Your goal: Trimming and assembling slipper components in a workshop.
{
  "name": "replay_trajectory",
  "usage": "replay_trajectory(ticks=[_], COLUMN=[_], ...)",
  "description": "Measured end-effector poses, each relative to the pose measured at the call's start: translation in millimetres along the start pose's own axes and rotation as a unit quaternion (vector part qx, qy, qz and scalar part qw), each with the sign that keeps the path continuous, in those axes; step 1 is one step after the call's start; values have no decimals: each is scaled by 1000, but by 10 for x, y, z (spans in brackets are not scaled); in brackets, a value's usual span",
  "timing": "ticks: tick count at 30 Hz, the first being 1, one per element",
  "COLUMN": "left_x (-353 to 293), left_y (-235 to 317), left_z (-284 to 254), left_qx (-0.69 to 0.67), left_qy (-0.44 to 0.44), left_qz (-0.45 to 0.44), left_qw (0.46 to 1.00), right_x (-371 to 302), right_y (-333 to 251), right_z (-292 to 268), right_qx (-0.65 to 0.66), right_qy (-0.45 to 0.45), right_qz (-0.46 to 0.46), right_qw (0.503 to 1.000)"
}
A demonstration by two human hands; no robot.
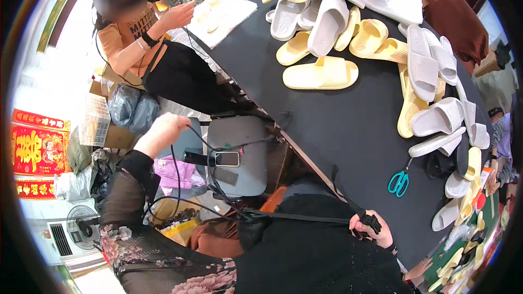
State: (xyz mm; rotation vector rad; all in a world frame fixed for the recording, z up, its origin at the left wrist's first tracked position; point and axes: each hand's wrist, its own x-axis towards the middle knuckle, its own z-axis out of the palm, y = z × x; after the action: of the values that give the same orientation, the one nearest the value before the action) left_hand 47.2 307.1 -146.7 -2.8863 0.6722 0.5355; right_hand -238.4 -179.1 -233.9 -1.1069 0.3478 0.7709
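Observation:
My left hand (168, 129) is raised over the left side, its fingers closed around a thin black cable (202, 140). The cable runs away from the fist toward a grey chair. At the table's near edge my right hand (381, 233) is closed on a bunched black strap (305, 217). That strap stretches left across my lap to a tangle of black cords (231, 198). On the chair (251, 155) lie a smartphone (227, 158) and a dark cylindrical object (195, 158). Teal-handled scissors (399, 184) rest on the dark table beyond my right hand.
Yellow and grey slides (321, 73) cover the far and right parts of the dark table (376, 114). Another person (128, 38) in an orange shirt stands at the far left. A fan (83, 226) and plastic bags (122, 103) are on the left. Part of another hand (418, 269) shows at lower right.

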Motion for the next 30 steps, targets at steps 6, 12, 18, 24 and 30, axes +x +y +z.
replay_trajectory(ticks=[6,12,18,24,30], left_x=[267,577,747,718,1047], left_y=[460,746,1076,1017,1214], left_z=[-419,-194,-365,-349,-478], left_qx=[-169,-240,-219,-189,-140], left_qy=[-36,-102,-214,-301,-225], left_qz=[-59,81,54,26,121], left_qw=[983,962,950,934,957], right_x=[29,3,-8,-28,-47], right_y=[30,15,83,69,99], right_z=[15,61,59,78,65], right_qx=[-10,0,-1,-15,-13], right_qy=[-10,-11,-7,-5,-3], right_qz=[2,8,2,-2,-7], right_qw=[1000,1000,1000,1000,1000])
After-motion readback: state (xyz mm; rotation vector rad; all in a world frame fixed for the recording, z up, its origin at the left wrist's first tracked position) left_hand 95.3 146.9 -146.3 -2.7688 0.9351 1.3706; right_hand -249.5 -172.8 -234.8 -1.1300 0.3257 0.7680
